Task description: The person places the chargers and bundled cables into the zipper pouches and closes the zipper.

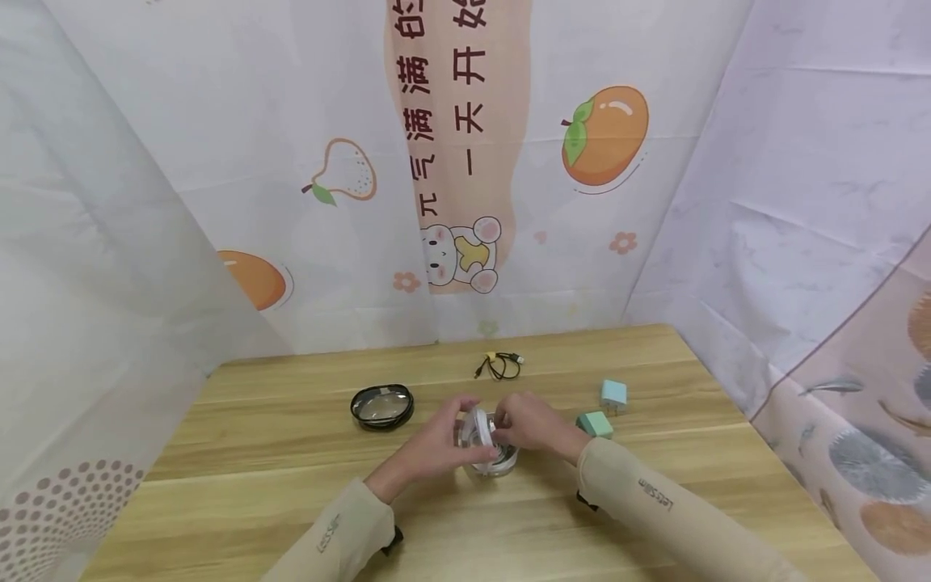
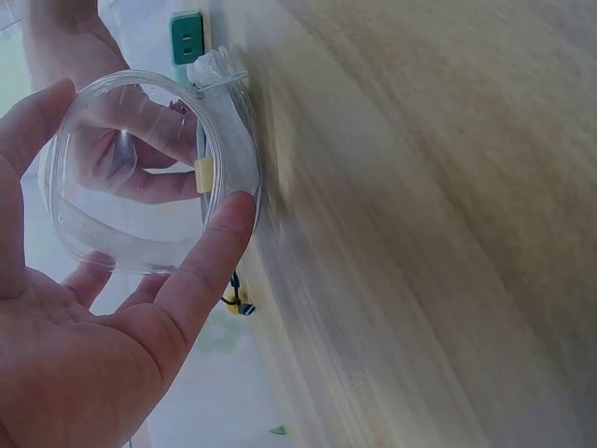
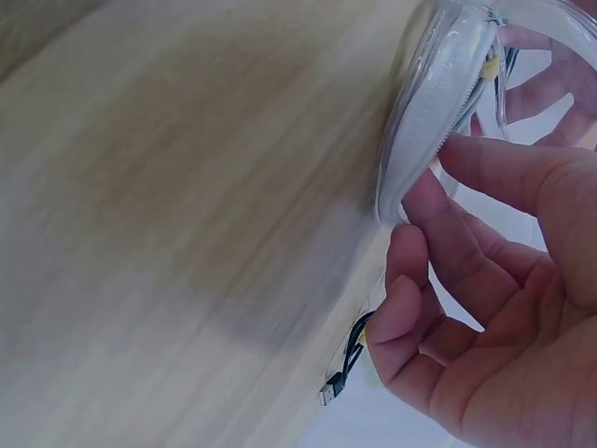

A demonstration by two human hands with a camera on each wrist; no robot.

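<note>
In the head view, your left hand (image 1: 440,438) and right hand (image 1: 531,423) hold a clear pouch (image 1: 502,466) on the worktop (image 1: 254,477); in the left-wrist view the left clasps its raised half (image 2: 154,245); in the right-wrist view the right pinches its zippered edge (image 3: 466,103).

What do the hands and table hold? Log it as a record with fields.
Left hand: holds a clear case
Right hand: pinches the clear case's edge
Inside case: pale cable, yellow tie
Beyond hands: black cable
Left of hands: black-trimmed case
Right of hands: green plug; blue plug farther back
Surface: wooden table
</note>
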